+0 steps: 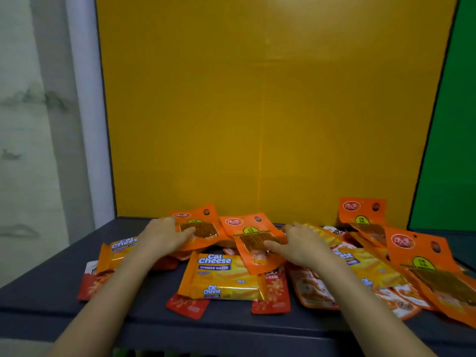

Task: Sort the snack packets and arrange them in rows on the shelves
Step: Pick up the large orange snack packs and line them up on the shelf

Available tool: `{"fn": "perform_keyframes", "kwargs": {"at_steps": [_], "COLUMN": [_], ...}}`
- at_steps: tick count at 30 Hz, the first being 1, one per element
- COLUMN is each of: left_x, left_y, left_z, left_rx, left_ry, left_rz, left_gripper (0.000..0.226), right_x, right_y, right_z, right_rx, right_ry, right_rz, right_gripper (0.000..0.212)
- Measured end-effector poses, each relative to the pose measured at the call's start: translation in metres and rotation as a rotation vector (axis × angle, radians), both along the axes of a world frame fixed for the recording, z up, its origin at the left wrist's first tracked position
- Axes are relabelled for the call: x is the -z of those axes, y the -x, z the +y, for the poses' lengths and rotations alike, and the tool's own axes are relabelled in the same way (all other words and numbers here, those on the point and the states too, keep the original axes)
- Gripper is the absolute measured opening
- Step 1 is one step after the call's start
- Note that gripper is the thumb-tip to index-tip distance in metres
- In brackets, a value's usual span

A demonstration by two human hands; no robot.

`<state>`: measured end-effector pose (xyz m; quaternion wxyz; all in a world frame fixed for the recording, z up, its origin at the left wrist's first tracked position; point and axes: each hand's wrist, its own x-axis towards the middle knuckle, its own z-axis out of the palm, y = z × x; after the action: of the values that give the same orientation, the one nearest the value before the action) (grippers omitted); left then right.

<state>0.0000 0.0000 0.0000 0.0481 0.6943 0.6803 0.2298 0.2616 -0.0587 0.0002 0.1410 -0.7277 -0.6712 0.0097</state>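
Two bare forearms come in from the bottom over a dark grey tabletop (pixel 51 292). Nearest the front edge a small red packet (pixel 188 307) lies flat, tucked partly under a yellow cheese wafer packet (pixel 224 276) in the middle. A second red packet (pixel 273 292) is just right of the wafer packet, also partly covered. At the left another wafer packet (pixel 116 253) sits under the left forearm, on top of a red-and-white packet (pixel 90 284). The right side is a loose heap: orange-and-white packets (pixel 311 287), a third wafer packet (pixel 368 266) and a big orange packet (pixel 432 269) on top, all overlapping. Further back the left hand (pixel 162 235) grips the left orange packet (pixel 198 228) by its left edge, thumb on the clear window, fingers curled at the edge. The right hand (pixel 301 246) grips the middle orange packet (pixel 255 240) by its right edge, thumb on the front; its other fingers are partly hidden. These two packets overlap and are tilted up off the pile. At the far right a rear orange packet (pixel 363 215) leans against the yellow back panel (pixel 257 99). A green panel (pixel 450 124) stands to the right and a white frame (pixel 85 99) to the left.
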Motion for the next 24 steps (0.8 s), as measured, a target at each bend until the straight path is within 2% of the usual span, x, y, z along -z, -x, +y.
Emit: {"fn": "perform_keyframes", "kwargs": {"at_steps": [3,6,9,12,13,17,21,24], "left_x": [0.005,0.002,-0.004,-0.007,-0.008,-0.014,-0.020,-0.019], "left_y": [0.006,0.002,0.001,0.002,0.002,0.000,0.001,0.004], "left_z": [0.019,0.027,0.034,0.041,0.043,0.042,0.040,0.044], "left_rx": [-0.013,-0.053,-0.078,-0.035,-0.016,0.047,0.132,0.171], "left_ry": [0.141,0.224,0.277,0.334,0.339,0.358,0.360,0.308], "left_rz": [0.004,0.003,0.034,-0.055,-0.122,-0.398,-0.553,-0.642], "left_gripper": [0.073,0.092,0.097,0.103,0.101,0.062,0.034,0.029], "right_x": [0.007,0.009,0.009,0.009,0.009,0.006,0.001,-0.004], "right_y": [0.002,0.009,0.012,0.012,0.012,0.014,0.020,0.024], "right_z": [0.009,0.016,0.025,0.030,0.031,0.029,0.025,0.022], "right_rx": [0.080,0.128,0.167,0.171,0.169,0.163,0.185,0.197], "right_ry": [0.076,0.102,0.108,0.138,0.146,0.163,0.138,0.120], "right_rz": [-0.003,-0.011,-0.008,0.031,0.055,0.198,0.336,0.364], "right_gripper": [0.085,0.094,0.095,0.079,0.074,0.069,0.085,0.076]}}
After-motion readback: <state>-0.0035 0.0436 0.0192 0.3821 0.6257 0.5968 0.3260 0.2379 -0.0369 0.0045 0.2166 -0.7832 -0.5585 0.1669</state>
